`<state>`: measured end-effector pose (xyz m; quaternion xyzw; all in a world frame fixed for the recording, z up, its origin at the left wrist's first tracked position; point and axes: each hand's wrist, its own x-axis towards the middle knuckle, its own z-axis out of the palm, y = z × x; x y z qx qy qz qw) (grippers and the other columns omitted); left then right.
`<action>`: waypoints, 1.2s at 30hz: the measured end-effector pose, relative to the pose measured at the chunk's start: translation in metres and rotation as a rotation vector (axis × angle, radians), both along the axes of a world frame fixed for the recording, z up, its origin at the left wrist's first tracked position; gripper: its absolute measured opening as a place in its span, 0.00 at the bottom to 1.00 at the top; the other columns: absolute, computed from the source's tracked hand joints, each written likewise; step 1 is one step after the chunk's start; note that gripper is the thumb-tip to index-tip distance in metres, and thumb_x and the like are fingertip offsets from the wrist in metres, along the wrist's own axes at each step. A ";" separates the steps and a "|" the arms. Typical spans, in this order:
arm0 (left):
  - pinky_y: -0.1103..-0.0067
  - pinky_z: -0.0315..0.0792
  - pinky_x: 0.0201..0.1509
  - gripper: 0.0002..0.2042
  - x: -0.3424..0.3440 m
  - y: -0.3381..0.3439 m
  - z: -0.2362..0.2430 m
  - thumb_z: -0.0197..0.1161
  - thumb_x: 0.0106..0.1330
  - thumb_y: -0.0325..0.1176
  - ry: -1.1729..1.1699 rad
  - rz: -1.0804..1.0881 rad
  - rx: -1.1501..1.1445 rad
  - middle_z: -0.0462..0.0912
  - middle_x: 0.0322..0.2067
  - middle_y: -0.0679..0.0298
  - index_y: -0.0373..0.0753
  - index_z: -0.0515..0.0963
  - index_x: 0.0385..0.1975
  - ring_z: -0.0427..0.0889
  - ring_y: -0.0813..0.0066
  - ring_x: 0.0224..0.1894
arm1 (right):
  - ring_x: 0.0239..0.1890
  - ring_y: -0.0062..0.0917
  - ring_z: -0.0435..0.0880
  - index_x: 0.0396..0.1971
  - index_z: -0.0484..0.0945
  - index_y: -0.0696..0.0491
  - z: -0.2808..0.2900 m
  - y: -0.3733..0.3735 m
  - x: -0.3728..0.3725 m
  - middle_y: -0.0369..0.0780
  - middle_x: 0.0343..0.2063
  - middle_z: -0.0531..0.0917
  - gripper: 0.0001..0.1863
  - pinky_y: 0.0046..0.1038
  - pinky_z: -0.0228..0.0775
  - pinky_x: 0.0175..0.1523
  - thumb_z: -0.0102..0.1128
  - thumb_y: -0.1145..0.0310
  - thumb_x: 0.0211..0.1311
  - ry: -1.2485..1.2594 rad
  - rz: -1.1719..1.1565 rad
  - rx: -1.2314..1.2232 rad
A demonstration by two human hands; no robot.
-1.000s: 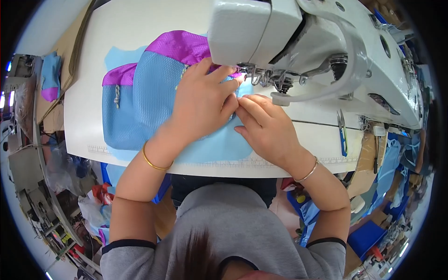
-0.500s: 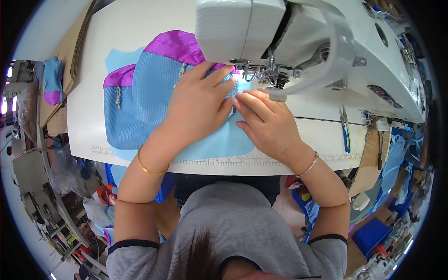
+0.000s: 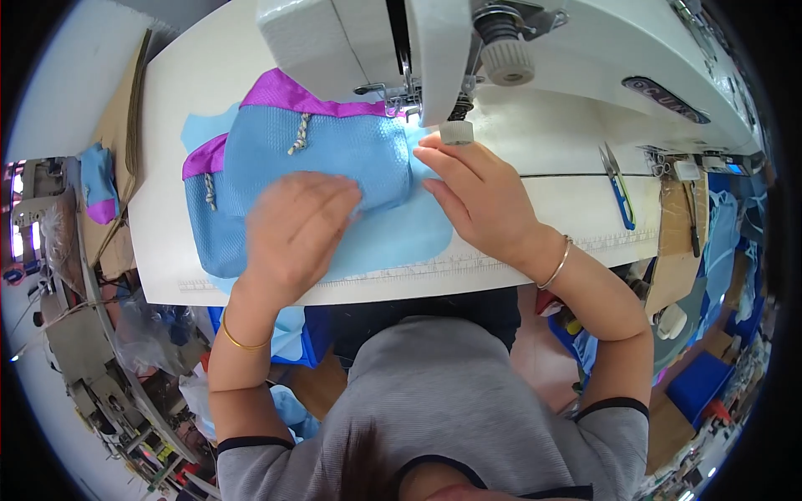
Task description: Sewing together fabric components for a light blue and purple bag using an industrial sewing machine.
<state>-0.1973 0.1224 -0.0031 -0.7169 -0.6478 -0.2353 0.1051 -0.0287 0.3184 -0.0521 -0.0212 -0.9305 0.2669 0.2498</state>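
Observation:
A blue mesh piece with a purple band, shaped like a pouch, lies on light blue fabric, its upper right corner at the presser foot of a white sewing machine. A second such piece lies partly beneath it at the left; both carry a short twisted cord. My left hand is over the lower part of the front piece, its fingers blurred by motion. Right of the presser foot, my right hand is open, fingers stretched out at the edge of the light blue fabric.
Blue-handled scissors lie on the white table to the right. A printed ruler strip runs along the near edge. At the far left hangs another blue and purple piece. A blue bin stands below the table.
My left hand has come off the pieces' upper right part and moved down and left, uncovering the cord. My right hand stays beside the presser foot. The whole view has shifted.

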 end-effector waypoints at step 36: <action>0.69 0.70 0.41 0.20 0.003 0.005 0.001 0.71 0.43 0.27 -0.004 0.014 0.128 0.84 0.38 0.63 0.38 0.82 0.40 0.77 0.63 0.39 | 0.30 0.22 0.85 0.47 0.84 0.48 0.003 -0.007 -0.030 0.34 0.42 0.85 0.19 0.22 0.78 0.31 0.70 0.70 0.53 0.446 0.223 -0.116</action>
